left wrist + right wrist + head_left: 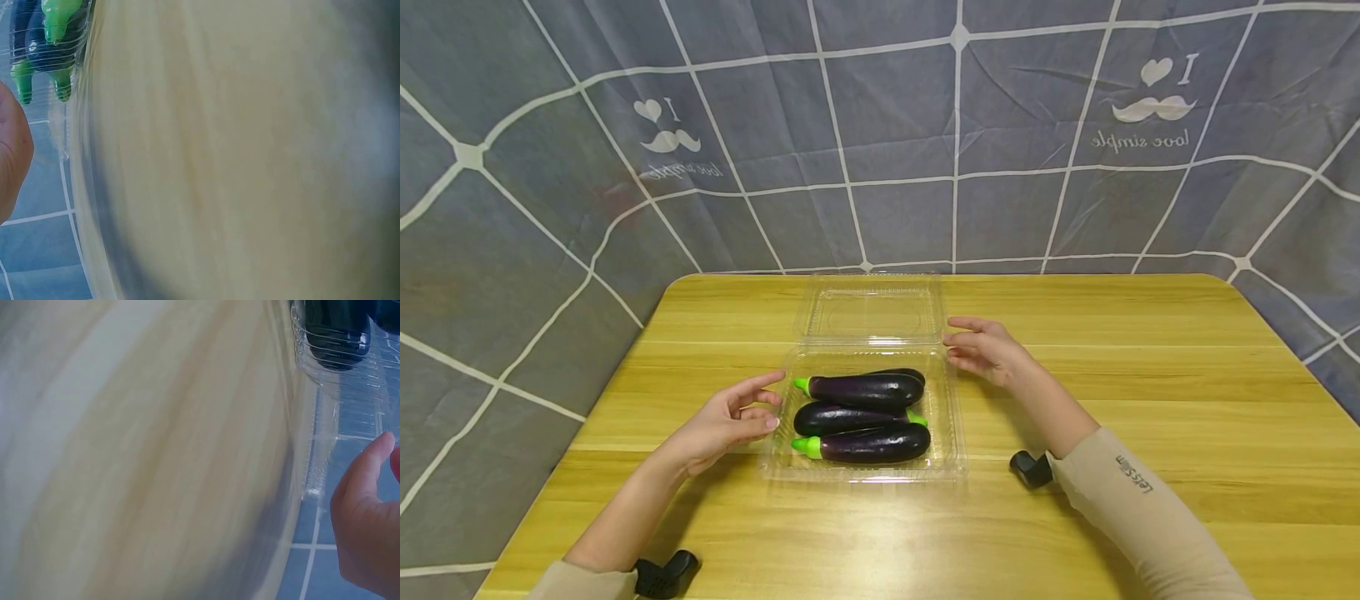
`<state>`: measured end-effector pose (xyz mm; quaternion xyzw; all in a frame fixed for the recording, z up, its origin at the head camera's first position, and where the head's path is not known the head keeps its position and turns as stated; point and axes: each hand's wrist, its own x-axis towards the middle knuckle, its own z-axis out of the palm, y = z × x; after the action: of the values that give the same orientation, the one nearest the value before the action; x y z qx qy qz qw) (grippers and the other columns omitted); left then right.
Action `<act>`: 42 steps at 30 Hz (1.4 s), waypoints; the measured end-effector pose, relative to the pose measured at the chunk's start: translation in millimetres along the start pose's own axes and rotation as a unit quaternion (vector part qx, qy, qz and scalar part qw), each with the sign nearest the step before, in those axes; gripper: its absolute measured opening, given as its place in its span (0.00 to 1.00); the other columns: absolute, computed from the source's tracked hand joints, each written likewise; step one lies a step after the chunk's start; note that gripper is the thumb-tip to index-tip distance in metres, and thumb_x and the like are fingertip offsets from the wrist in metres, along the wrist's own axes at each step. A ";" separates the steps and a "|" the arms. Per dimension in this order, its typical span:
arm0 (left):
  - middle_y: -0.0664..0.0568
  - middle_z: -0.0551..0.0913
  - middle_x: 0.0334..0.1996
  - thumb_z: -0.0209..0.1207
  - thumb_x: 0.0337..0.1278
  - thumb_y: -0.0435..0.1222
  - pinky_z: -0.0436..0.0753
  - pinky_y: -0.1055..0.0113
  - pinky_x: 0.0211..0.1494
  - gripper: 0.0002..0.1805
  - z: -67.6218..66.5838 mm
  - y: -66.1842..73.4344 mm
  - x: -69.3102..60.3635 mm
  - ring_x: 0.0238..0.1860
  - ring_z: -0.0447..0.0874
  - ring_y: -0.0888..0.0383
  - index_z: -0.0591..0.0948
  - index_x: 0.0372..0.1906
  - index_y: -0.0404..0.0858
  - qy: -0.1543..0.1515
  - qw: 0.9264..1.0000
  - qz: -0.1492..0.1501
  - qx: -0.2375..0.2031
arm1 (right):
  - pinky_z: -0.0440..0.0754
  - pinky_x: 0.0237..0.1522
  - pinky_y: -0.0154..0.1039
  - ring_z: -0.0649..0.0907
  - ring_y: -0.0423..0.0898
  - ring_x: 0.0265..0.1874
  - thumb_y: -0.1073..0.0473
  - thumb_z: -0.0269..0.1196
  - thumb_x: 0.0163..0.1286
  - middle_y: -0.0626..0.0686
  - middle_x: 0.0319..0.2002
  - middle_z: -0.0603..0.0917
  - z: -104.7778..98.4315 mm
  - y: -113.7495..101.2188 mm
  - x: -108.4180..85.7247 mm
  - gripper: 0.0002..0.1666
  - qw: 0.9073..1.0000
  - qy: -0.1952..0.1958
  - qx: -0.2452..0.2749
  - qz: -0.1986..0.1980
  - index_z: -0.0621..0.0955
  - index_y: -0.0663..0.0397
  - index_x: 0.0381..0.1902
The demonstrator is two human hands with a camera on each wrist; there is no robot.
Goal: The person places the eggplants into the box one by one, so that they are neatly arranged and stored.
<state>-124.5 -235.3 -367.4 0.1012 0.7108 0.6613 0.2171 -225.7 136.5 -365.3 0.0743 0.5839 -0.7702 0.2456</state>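
Note:
A clear plastic clamshell box lies on the table with its lid folded back, away from me. Several dark purple eggplants with bright green stems lie in its base, one partly hidden behind another. At the box's left side is my left hand, its fingers loosely bent and the fingertips close to the wall. My right hand is by the right side near the hinge, fingers extended. Whether either hand touches the plastic cannot be made out. Green stems show through the wall in the left wrist view.
The wooden table carries the box near its middle. A grey curtain with white lines hangs behind the table and along its sides. Black wrist mounts stick out from both forearms, close to the tabletop.

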 end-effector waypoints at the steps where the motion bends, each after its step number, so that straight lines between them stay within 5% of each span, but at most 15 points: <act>1: 0.43 0.68 0.48 0.58 0.58 0.26 0.80 0.71 0.43 0.37 0.0 -0.2 0.0 0.39 0.77 0.62 0.54 0.70 0.28 0.000 1.000 0.000 0.000 | 0.81 0.31 0.29 0.80 0.41 0.23 0.75 0.53 0.64 0.51 0.29 0.77 0.2 0.1 0.0 0.37 1.000 -0.003 -0.001 0.002 0.54 0.67 0.70; 17: 0.44 0.68 0.48 0.58 0.57 0.27 0.80 0.70 0.43 0.38 0.6 -0.4 0.5 0.39 0.77 0.62 0.54 0.70 0.29 0.003 1.000 -0.004 0.001 | 0.81 0.31 0.31 0.81 0.41 0.26 0.78 0.50 0.63 0.51 0.31 0.80 -2.0 -0.5 -4.4 0.42 0.998 -0.056 -0.006 0.008 0.49 0.61 0.72; 28: 0.45 0.69 0.48 0.58 0.57 0.27 0.80 0.70 0.44 0.38 0.4 0.1 0.7 0.39 0.77 0.63 0.53 0.70 0.29 0.002 1.000 -0.007 -0.006 | 0.81 0.31 0.34 0.79 0.42 0.26 0.82 0.50 0.57 0.51 0.36 0.79 -7.8 -0.2 -6.4 0.51 0.989 -0.121 -0.081 -0.025 0.45 0.52 0.73; 42: 0.45 0.68 0.48 0.58 0.57 0.26 0.80 0.70 0.44 0.38 0.3 0.1 0.7 0.39 0.76 0.63 0.53 0.70 0.29 0.003 1.000 -0.007 -0.002 | 0.80 0.32 0.35 0.78 0.44 0.26 0.84 0.50 0.56 0.53 0.36 0.78 -7.6 2.2 -8.3 0.54 0.989 -0.119 -0.071 -0.044 0.46 0.44 0.73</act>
<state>-125.1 -234.7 -367.4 0.0934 0.7106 0.6618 0.2201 -218.8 145.6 -366.1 -0.0612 0.6068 -0.7400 0.2838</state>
